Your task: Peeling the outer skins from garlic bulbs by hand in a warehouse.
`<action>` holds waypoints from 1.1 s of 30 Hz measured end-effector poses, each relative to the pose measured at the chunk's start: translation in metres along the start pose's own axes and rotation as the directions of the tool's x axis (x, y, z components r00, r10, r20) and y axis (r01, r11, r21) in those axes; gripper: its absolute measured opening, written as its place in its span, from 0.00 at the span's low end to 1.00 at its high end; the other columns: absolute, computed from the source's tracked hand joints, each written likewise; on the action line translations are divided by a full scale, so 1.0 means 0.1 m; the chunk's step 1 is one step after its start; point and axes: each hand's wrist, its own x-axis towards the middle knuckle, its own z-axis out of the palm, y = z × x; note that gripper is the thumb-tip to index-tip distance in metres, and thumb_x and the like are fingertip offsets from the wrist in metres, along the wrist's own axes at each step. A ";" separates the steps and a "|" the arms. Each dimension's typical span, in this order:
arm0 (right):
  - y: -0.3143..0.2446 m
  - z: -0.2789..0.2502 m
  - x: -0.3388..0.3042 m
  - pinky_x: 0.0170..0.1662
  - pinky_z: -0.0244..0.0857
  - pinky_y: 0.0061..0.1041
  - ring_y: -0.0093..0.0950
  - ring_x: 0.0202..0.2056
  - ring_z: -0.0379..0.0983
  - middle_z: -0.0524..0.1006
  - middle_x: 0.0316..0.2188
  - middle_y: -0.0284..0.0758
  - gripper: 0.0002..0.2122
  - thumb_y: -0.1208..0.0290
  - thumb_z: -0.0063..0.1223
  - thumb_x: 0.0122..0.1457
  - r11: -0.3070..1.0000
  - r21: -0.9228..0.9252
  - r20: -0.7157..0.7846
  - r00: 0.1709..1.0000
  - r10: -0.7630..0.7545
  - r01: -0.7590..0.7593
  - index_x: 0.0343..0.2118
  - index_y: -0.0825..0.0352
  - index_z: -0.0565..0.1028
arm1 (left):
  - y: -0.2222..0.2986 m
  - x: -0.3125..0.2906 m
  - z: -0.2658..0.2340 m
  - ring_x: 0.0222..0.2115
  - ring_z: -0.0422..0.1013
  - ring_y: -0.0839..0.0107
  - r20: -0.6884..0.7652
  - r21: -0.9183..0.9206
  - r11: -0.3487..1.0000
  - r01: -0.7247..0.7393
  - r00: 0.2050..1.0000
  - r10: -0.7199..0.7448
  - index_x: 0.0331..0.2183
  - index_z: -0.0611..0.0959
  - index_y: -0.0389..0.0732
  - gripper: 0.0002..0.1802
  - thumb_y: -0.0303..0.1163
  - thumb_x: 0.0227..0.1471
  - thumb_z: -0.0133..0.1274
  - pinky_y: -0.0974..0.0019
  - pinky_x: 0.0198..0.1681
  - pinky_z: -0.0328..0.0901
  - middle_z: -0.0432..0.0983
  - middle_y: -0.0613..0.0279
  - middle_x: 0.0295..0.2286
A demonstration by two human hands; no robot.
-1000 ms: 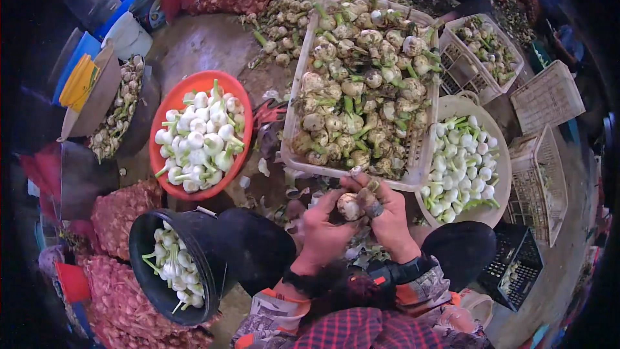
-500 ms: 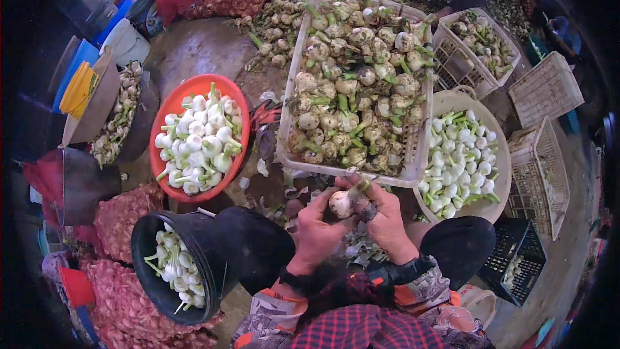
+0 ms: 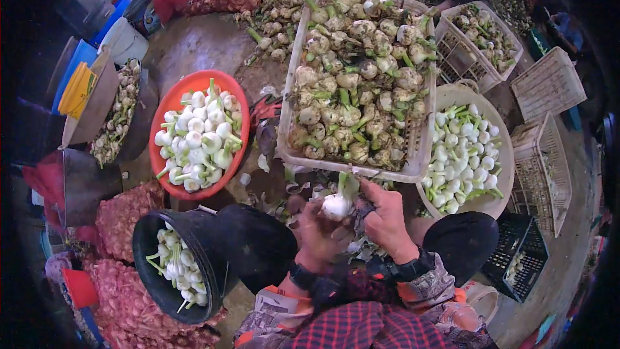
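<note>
My left hand [image 3: 316, 232] is closed round a garlic bulb [image 3: 337, 207], white and clean, its green stalk pointing up and away from me. Close against the bulb's right side is my right hand [image 3: 391, 226], fingers bent and pressed together. A dark wrap or strip shows at its thumb; what it pinches, if anything, is hidden. Just beyond my hands stands a pale plastic crate [image 3: 423, 165] heaped with dirty, unpeeled garlic. White garlic bulbs fill an orange-red basin [image 3: 242, 100] on the left and a cream basin [image 3: 507, 168] on the right.
A black bucket [image 3: 219, 284] with white bulbs leans by my left leg. Red mesh sacks [image 3: 129, 297] lie at the left. Slatted crates [image 3: 539, 174] and a black crate [image 3: 516, 258] stand at the right. Red-handled shears [image 3: 265, 110] lie between the orange-red basin and the crate.
The bulb has turned from brownish and dirty to white, its stalk now upright. My right hand has shifted slightly right, and my left hand has moved a little lower.
</note>
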 end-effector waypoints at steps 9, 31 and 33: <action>0.21 -0.02 -0.06 0.39 0.71 0.28 0.43 0.35 0.77 0.78 0.33 0.48 0.25 0.85 0.47 0.39 0.904 -0.404 -0.248 0.935 -0.253 0.138 0.46 0.72 0.76 | -0.15 0.19 0.31 0.36 0.74 0.71 -0.480 0.612 0.791 -0.010 0.790 0.381 0.50 0.70 0.38 0.18 0.36 0.62 0.50 0.63 0.39 0.70 0.75 0.61 0.42; -0.11 -0.05 -0.18 0.41 0.70 0.40 0.46 0.37 0.75 0.77 0.32 0.47 0.17 0.82 0.50 0.40 0.945 -0.287 0.087 0.987 -0.135 0.155 0.37 0.69 0.77 | -0.07 0.15 0.20 0.37 0.72 0.69 0.092 0.956 0.153 -0.249 0.755 0.649 0.47 0.78 0.34 0.20 0.34 0.54 0.55 0.67 0.41 0.68 0.74 0.56 0.41; -0.18 0.01 -0.19 0.38 0.69 0.42 0.47 0.34 0.74 0.76 0.28 0.46 0.14 0.82 0.50 0.38 0.889 -0.409 0.116 0.978 -0.173 0.206 0.33 0.70 0.75 | -0.06 0.13 0.22 0.38 0.72 0.66 0.257 0.965 -0.135 -0.224 0.718 0.647 0.44 0.80 0.33 0.18 0.30 0.52 0.56 0.66 0.43 0.67 0.74 0.55 0.40</action>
